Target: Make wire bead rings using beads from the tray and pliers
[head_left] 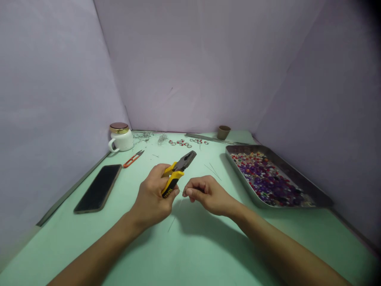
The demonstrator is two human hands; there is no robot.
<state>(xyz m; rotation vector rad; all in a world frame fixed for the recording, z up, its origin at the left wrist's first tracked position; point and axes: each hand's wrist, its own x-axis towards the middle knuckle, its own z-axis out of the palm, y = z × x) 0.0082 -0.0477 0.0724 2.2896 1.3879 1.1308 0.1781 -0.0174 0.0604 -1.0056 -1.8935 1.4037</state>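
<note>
Yellow-and-black combination pliers (175, 173) rest in my left hand (156, 194), which is closed round the handles. Their grey jaws point up and away to the right. Close by on the right, my right hand (210, 194) is closed in a pinch at thumb and fingertips. A thin wire (175, 217) runs down below the fingertips of both hands; the pinched end is too small to make out clearly, but it seems to come from my right fingers. More loose wires (212, 171) lie on the table just beyond my right hand.
On the right stands a metal tray (247, 184) of mixed beads (268, 178). A phone (99, 188), orange thread snips (133, 159) and a lidded white mug (123, 140) are at left. Beaded rings (181, 143), wire scraps (144, 136) and a small brown cup (223, 132) line the back.
</note>
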